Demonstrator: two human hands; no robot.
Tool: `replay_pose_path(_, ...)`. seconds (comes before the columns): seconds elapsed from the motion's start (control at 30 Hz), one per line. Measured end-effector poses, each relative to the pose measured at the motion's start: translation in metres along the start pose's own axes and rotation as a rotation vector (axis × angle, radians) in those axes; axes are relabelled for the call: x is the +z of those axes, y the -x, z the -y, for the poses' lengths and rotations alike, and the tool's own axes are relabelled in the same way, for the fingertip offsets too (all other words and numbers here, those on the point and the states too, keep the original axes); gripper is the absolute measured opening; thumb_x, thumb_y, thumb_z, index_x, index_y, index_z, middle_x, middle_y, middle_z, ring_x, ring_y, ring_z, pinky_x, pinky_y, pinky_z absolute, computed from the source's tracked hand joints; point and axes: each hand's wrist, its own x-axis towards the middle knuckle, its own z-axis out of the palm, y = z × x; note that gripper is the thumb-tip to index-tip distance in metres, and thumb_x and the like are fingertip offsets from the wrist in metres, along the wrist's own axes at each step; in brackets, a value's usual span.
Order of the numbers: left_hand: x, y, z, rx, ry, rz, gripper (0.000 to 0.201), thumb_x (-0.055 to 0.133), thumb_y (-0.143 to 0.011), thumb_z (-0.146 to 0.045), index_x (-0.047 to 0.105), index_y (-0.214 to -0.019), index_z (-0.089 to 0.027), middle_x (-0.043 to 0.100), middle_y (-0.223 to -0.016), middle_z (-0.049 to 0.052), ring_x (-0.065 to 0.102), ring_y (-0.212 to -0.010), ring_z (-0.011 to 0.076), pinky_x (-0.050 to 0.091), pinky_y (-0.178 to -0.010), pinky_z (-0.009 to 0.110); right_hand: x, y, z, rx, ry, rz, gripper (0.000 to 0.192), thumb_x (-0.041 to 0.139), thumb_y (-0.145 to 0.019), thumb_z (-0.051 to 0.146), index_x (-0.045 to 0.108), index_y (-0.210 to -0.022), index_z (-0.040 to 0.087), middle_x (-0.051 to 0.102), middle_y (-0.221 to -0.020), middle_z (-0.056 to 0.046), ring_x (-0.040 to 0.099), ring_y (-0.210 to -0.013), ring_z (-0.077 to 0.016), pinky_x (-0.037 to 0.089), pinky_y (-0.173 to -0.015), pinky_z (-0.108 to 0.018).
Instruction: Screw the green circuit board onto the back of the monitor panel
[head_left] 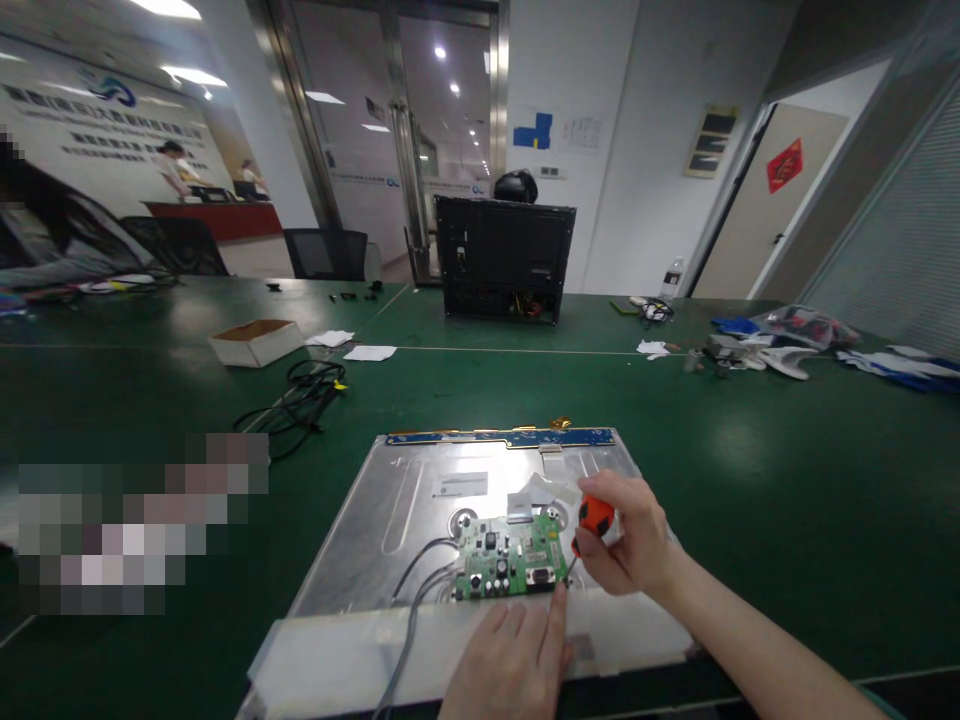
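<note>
My right hand (626, 535) grips an orange and black screwdriver (596, 513). Its thin shaft slants down to the lower right corner of a green circuit board (510, 553). My left hand (514, 655) lies palm down just below the board, its index fingertip at that same corner and the other fingers resting on a whitish sheet (337, 660). The board is on the metal back of a display panel (360, 530), with grey cables (411, 630) running from its left side. A narrow blue board (480, 438) lines the panel's far edge.
On the green table (750, 480) are black cables (300, 400), an open box (256, 343) and papers (369, 353). A black monitor housing (506, 258) stands at the back. Plastic bags and parts (795, 335) lie at right, near a bottle (672, 278).
</note>
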Motion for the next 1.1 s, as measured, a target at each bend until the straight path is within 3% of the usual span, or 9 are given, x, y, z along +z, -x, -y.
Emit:
replay_pose_path(0.27, 0.0005, -0.0002, -0.0003, -0.004, -0.006, 0.026, 0.036, 0.022, -0.1, -0.012, 0.051, -0.12, -0.003, 0.062, -0.073, 0.006, 0.059, -0.06, 0.0184, 0.046, -0.056, 0.031, 0.0004, -0.0018, -0.0025, -0.013, -0.043, 0.021, 0.039, 0.047, -0.086, 0.018, 0.046, -0.125, 0.017, 0.056, -0.062, 0.004, 0.049, -0.045, -0.0117, 0.039, -0.042, -0.024)
replay_pose_path(0.53, -0.0033, -0.0021, -0.0001, 0.007, -0.001, 0.024, 0.038, 0.019, -0.101, -0.011, 0.05, -0.121, -0.001, 0.062, -0.072, 0.006, 0.059, -0.058, 0.0185, 0.045, -0.053, 0.032, -0.0029, 0.0005, -0.0032, 0.016, -0.07, 0.043, 0.041, 0.04, -0.085, 0.015, 0.046, -0.125, 0.016, 0.059, -0.07, -0.002, 0.058, -0.059, -0.0167, 0.048, -0.051, -0.029)
replay_pose_path(1.1, -0.0023, -0.0014, -0.0004, 0.009, 0.008, 0.036, 0.037, 0.021, -0.1, -0.011, 0.049, -0.123, 0.0, 0.062, -0.073, 0.006, 0.059, -0.059, 0.019, 0.045, -0.055, 0.032, -0.0004, -0.0008, -0.002, -0.008, -0.002, 0.001, 0.041, 0.044, -0.081, 0.014, 0.047, -0.122, 0.017, 0.054, -0.063, 0.003, 0.05, -0.048, -0.0139, 0.04, -0.043, -0.025)
